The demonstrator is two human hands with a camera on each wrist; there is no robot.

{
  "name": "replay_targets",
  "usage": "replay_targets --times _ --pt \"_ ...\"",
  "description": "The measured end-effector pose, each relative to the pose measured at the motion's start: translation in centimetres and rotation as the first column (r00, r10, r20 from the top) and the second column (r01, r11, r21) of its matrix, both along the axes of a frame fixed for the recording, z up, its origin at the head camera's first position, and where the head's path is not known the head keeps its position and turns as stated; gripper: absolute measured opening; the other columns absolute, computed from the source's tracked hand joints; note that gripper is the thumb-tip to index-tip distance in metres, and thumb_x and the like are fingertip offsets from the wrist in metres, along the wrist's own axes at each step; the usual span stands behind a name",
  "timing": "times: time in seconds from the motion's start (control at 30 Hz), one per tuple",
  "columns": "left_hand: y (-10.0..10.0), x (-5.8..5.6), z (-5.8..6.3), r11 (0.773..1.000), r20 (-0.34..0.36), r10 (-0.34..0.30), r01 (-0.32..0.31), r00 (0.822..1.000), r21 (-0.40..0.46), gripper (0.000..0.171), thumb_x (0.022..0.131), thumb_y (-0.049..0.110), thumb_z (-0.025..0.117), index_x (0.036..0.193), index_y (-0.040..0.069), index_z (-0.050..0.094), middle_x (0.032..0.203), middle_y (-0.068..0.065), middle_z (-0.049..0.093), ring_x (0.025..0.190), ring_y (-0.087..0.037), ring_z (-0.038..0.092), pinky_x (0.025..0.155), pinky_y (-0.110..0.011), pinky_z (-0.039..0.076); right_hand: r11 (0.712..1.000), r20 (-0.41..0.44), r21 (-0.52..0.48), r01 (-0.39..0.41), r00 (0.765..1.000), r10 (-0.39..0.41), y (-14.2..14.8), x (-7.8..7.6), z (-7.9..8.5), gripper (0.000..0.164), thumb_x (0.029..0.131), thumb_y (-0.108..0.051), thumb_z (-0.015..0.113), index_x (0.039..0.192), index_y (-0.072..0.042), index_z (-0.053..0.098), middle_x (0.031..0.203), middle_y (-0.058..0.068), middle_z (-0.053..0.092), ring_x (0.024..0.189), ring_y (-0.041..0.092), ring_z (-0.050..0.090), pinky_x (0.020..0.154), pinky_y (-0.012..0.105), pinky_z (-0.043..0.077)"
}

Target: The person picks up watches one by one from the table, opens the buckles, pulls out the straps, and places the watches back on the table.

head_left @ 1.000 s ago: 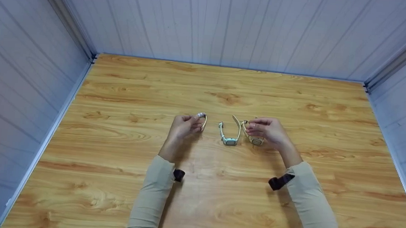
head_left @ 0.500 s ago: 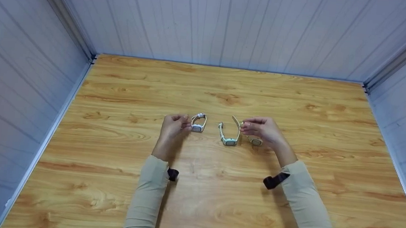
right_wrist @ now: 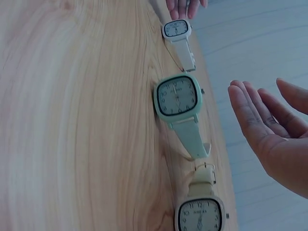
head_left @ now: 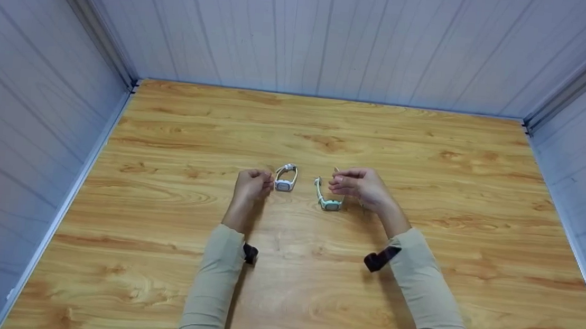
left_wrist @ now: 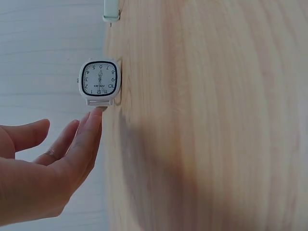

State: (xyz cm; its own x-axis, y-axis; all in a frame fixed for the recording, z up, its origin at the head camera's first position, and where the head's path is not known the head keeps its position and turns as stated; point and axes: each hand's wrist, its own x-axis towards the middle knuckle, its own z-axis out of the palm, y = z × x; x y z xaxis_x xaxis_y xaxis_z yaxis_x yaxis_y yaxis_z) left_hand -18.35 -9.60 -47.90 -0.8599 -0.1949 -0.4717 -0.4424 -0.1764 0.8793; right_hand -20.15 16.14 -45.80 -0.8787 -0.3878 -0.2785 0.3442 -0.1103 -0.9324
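Observation:
A white wristwatch stands on the table with its strap closed in a loop. My left hand is just left of it, and in the left wrist view the fingertips are right at its lower edge, thumb apart. To the right, a mint green wristwatch has its strap spread open. My right hand hovers over that strap with straight fingers and nothing in them, covering part of it in the head view. A cream wristwatch, nearest in the right wrist view, is almost wholly behind the right hand in the head view.
The wood-grain table meets pale panel walls at the back and both sides. A black wrist camera is strapped to the left sleeve, another black camera to the right sleeve.
My left hand has drawn left off the white wristwatch, uncovering its face. My right hand has moved left, from the cream wristwatch to over the mint green one. The watches stay in place.

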Motion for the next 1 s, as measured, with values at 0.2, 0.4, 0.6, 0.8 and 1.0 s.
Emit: replay_targets --times 0.2,0.4,0.6,0.8,1.0 --pt "0.0 -0.2 -0.6 1.0 0.006 -0.018 0.019 1.0 -0.019 0.021 0.093 0.001 0.047 0.105 -0.013 0.057 0.084 -0.015 0.059 0.078 -0.022 0.059 0.074 -0.033 0.049 1.0 0.017 -0.016 -0.025 1.0 0.025 -1.6 -0.1 -0.5 0.036 0.088 0.006 0.053 0.117 0.025 0.042 0.09 0.022 0.065 0.081 0.027 0.065 0.083 0.044 0.048" --pt "0.1 -0.1 -0.7 0.997 0.003 -0.058 0.058 0.998 -0.057 0.02 0.092 0.001 0.047 0.102 -0.012 0.058 0.086 -0.015 0.061 0.085 -0.026 0.06 0.081 -0.037 0.049 0.999 0.052 0.028 -0.046 0.998 0.045 -3.1 -0.3 -0.9 0.035 0.089 0.004 0.054 0.118 0.021 0.045 0.086 0.015 0.067 0.078 0.023 0.066 0.084 0.045 0.047" --pt "0.1 -0.1 -0.7 0.995 -0.008 -0.065 0.064 0.998 -0.074 0.021 0.092 0.001 0.048 0.104 -0.012 0.058 0.084 -0.014 0.061 0.083 -0.024 0.06 0.081 -0.036 0.049 0.997 0.082 0.063 -0.043 0.996 0.038 -4.3 -0.5 -1.3 0.036 0.089 0.004 0.054 0.119 0.02 0.045 0.089 0.018 0.066 0.088 0.031 0.064 0.091 0.048 0.041" --pt "0.3 0.0 -0.6 0.996 -0.015 -0.062 0.061 0.998 -0.063 0.025 0.093 0.002 0.047 0.109 -0.016 0.056 0.09 -0.017 0.059 0.086 -0.023 0.059 0.087 -0.037 0.047 0.999 0.111 0.002 -0.048 0.993 0.048 -5.3 -0.6 -1.7 0.036 0.089 0.008 0.051 0.12 0.023 0.041 0.096 0.027 0.062 0.098 0.042 0.057 0.093 0.051 0.038" --pt "0.4 -0.1 -0.7 0.995 0.003 -0.064 0.064 0.998 -0.081 0.024 0.093 0.002 0.047 0.107 -0.014 0.057 0.088 -0.015 0.059 0.084 -0.021 0.058 0.085 -0.035 0.048 0.998 0.127 -0.046 -0.036 0.991 0.042 -6.2 -0.7 -2.1 0.036 0.088 0.011 0.049 0.12 0.025 0.039 0.11 0.037 0.051 0.094 0.037 0.06 0.095 0.05 0.037"
